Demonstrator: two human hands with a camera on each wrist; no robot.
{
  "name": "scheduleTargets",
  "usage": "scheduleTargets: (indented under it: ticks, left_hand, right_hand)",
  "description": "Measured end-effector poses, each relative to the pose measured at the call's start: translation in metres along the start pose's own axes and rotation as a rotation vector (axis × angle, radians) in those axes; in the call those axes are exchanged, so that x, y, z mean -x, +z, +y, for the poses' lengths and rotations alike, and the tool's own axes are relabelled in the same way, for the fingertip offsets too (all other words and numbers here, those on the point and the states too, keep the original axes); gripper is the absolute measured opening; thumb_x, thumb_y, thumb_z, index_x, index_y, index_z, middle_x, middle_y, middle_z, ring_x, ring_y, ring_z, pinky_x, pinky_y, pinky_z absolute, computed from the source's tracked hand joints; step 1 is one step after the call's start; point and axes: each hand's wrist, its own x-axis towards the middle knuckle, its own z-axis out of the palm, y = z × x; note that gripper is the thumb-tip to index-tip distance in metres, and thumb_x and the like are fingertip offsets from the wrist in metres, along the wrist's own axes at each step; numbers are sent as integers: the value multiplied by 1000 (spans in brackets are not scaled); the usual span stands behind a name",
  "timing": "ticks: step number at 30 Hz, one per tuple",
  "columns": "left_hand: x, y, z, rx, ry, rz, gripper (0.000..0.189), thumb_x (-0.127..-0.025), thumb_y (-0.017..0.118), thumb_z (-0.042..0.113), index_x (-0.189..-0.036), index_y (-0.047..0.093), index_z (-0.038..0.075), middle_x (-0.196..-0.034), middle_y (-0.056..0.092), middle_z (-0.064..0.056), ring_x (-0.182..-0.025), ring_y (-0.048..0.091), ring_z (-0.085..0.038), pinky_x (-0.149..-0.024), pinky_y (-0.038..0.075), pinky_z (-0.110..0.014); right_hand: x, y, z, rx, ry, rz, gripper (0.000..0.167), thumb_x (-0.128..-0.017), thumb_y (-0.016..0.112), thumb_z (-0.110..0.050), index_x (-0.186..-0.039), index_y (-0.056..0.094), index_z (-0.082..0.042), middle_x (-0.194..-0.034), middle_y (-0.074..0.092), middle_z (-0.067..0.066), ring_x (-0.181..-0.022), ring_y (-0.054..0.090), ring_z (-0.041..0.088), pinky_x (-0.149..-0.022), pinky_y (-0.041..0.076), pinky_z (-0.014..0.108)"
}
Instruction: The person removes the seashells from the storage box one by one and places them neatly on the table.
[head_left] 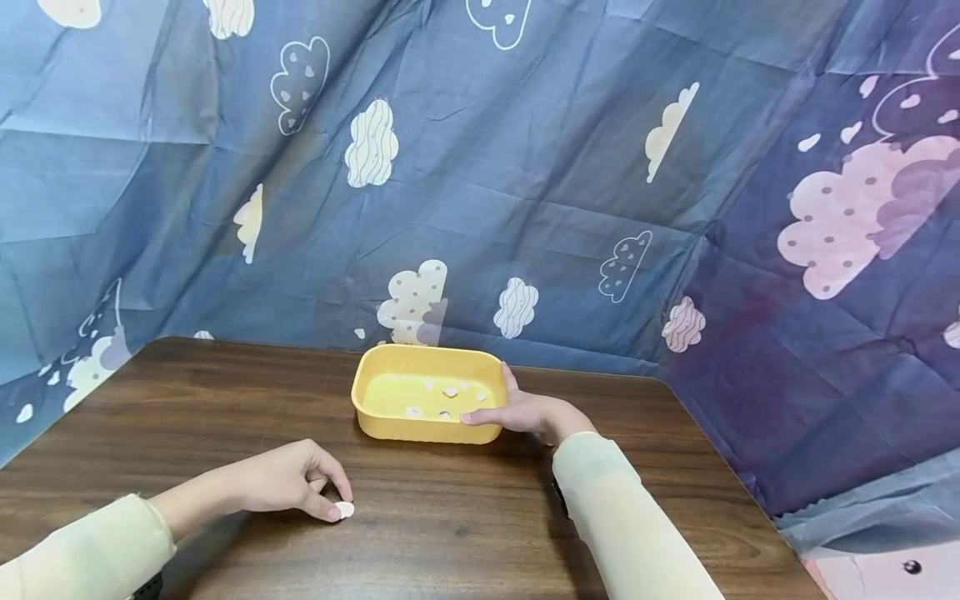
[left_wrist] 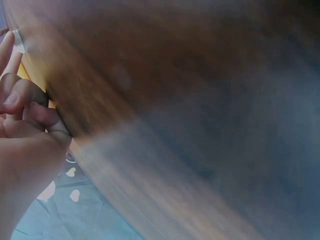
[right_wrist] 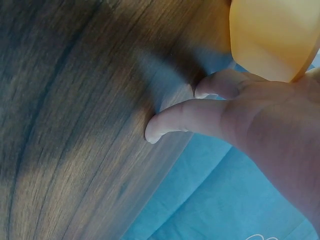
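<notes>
My left hand [head_left: 288,479] is low over the near left of the table. Its thumb and index finger pinch a small flat white piece [head_left: 346,509], whose exact kind cannot be made out; this piece [left_wrist: 19,42] shows at the fingertips in the left wrist view. A yellow rectangular tub [head_left: 435,431] stands near the table's back edge, holding several small white pieces [head_left: 450,392]. My right hand [head_left: 528,412] grips the tub's right end, thumb over the near rim. In the right wrist view, two fingers [right_wrist: 172,120] of that hand reach down to the tabletop beside the tub.
The dark wooden table [head_left: 450,533] has rounded back corners. Behind it and along the right hangs blue cloth [head_left: 487,208] printed with clouds. The tub sits close to the back edge.
</notes>
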Motion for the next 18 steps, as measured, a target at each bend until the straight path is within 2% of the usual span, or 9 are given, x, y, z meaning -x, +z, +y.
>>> scheduleTargets:
  ticks: [6,10,14,16,18]
  left_hand:
    - [-4,3,0,-1,8,10,18,-87,86,15,-102,81,6,-57,44,11,-52,36,2,-50,30,-17]
    - [-12,0,5,-14,10,-6,26,-88,86,18,-109,79,5,-58,46,11,-53,39,1,-52,32,-18]
    - [-25,-13,19,-14,42,-20,37,-90,84,18,-121,75,0,-62,49,10,-56,42,1,-54,35,-18]
    - [-36,-22,31,-20,62,0,40,-91,83,17,-125,74,-1,-65,48,9,-58,41,-1,-55,36,-19]
    - [-51,-32,45,-34,66,48,38,-92,83,18,-127,74,3,-67,46,8,-60,41,-3,-57,38,-20]
  right_hand:
    - [-1,-1,1,-12,-2,4,142,-80,89,-54,-170,-17,-27,-175,17,13,-160,21,31,-132,19,59]
    - [1,-2,2,-11,3,17,142,-80,89,-54,-170,-17,-26,-176,14,13,-160,22,31,-132,20,60]
    - [2,-1,2,-14,0,14,141,-80,89,-53,-170,-17,-25,-175,13,14,-158,22,32,-132,21,58]
    - [3,0,2,-19,-6,8,141,-80,89,-52,-170,-16,-24,-175,14,15,-157,22,32,-132,20,57]
    - [3,0,2,-22,-13,4,141,-81,89,-51,-170,-16,-24,-175,13,15,-158,21,32,-132,20,57]
